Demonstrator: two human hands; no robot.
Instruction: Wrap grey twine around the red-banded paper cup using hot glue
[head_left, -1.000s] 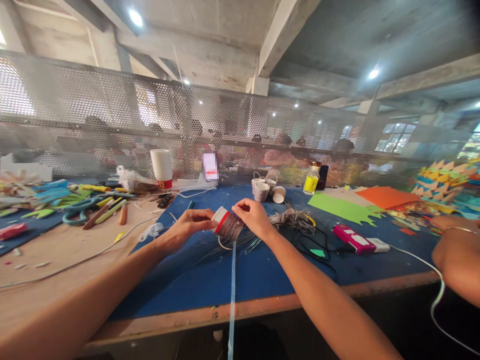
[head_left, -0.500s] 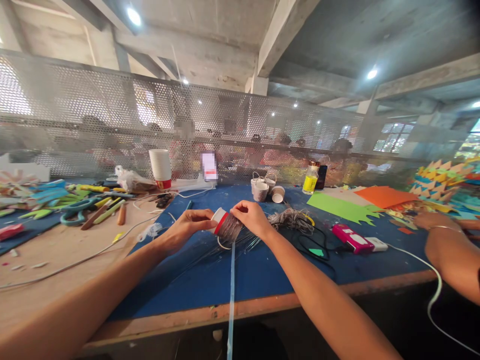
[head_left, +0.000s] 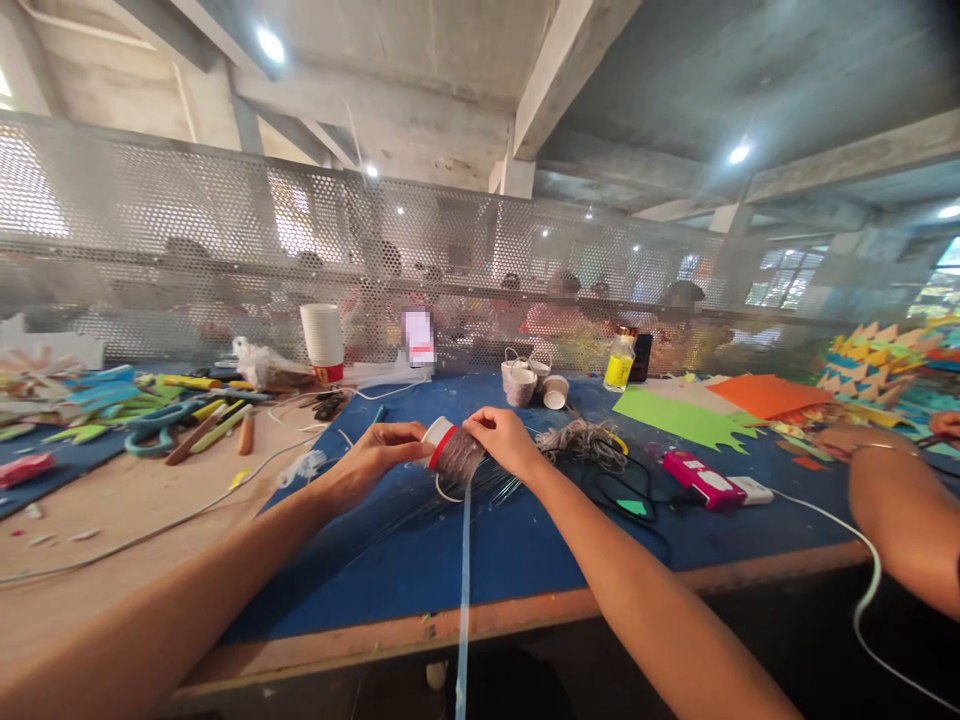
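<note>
Cup [head_left: 454, 453] wrapped in brownish-grey cord [head_left: 463, 463] beside a red band [head_left: 444, 446] is tilting between the two hands, over the blue tabletop [head_left: 352, 600], its white end pointing up and leftward. The left hand [head_left: 367, 462] is holding that white end, thumb and fingers nearly meeting across it. The right hand [head_left: 504, 436] is pressing thumb and forefinger together at the wrapped end; whether it is gripping a strand or only touching the wrapping cannot be told. A pale blue strip [head_left: 464, 600] is running from below the cup over the table edge. A tangled grey bundle [head_left: 581, 440] is lying just right of the right hand, and small cups [head_left: 519, 382] are standing or lying on their sides behind it. A magenta device [head_left: 701, 480] is resting farther right, where a co-worker's arm [head_left: 892, 500] is reaching over the table. Teal-handled scissors [head_left: 154, 430] are lying at far left.
</note>
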